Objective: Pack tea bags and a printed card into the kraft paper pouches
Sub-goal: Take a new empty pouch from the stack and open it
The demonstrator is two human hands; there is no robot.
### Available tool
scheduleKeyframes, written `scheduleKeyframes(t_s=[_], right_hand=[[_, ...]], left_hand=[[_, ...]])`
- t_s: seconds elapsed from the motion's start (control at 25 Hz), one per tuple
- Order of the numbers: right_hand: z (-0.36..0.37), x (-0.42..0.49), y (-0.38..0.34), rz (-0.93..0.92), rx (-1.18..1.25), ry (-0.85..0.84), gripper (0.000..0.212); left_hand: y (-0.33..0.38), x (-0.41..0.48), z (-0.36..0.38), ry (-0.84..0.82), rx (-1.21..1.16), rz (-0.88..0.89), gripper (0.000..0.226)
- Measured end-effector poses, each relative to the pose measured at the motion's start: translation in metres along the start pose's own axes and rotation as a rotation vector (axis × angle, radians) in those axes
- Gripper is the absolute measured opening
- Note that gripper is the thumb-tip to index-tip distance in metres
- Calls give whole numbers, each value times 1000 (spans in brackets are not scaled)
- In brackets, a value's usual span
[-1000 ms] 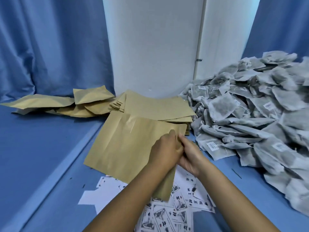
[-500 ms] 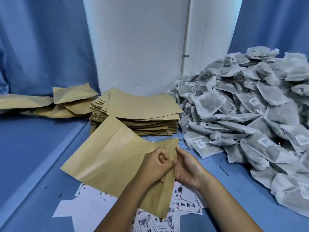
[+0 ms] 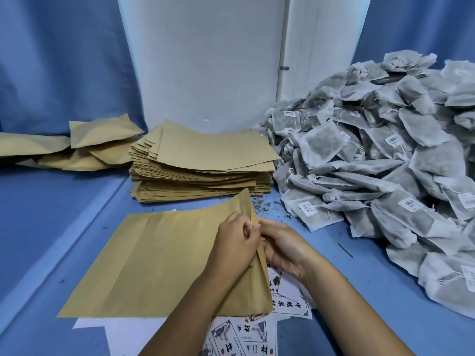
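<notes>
Blue cloth covers the desk (image 3: 372, 268) and hangs behind it. At centre frame both hands work the right-hand edge of a flat paper pouch (image 3: 154, 260): the left hand (image 3: 235, 249) pinches one layer, the right hand (image 3: 285, 249) curls its fingers on the other. Thin, light and easily creased, it is best held at that open mouth. Tea bags (image 3: 380, 160) heaped at right look soft and limp, with small barcode tags. Printed cards (image 3: 290, 305) at lower centre carry Chinese characters, too small to read surely.
</notes>
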State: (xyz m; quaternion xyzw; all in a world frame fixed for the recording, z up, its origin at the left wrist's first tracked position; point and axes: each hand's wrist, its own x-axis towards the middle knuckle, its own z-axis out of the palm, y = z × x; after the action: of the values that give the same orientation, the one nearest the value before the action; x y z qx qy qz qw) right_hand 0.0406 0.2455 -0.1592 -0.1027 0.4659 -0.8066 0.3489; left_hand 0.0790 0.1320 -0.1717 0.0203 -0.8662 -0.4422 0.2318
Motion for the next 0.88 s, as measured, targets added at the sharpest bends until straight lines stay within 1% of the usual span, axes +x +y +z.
scheduleKeyframes(t_s=[0.08,0.16,0.24,0.32,0.36,0.44,0.52,0.6,0.72,0.8,0.88], right_hand=[[1,-3,-3,-20,-37,-18,19],[2,-5,-3,-9,-115,1,22],[-1,-4,0,-4,-229,83,30],[-4,-3,2,-33,-243,149,38],[-6,-3,1,-47,-198,165,39],[-10,-3,-4,-61,-73,182,37],[-12,-3,-7,-63,23,185,29],[-12,-3,-7,-76,71,162,26],[-11,-4,-6,-63,87,143,22],[-11,-5,-7,-47,49,105,16],[-10,-6,-7,-44,62,73,11]], left_hand=[[-1,1,-2,14,-145,-48,27],[0,1,-2,13,-154,-33,23],[5,-2,-1,8,-23,96,14],[8,-4,-4,-22,175,309,10],[9,-3,-7,-48,246,399,13],[10,-2,-15,-93,339,502,23],[10,-2,-20,-91,333,599,19],[9,-3,-20,-105,342,687,15],[7,-1,-17,-118,384,736,13],[3,-1,-16,-85,315,725,12],[0,-3,-15,-35,186,689,13]])
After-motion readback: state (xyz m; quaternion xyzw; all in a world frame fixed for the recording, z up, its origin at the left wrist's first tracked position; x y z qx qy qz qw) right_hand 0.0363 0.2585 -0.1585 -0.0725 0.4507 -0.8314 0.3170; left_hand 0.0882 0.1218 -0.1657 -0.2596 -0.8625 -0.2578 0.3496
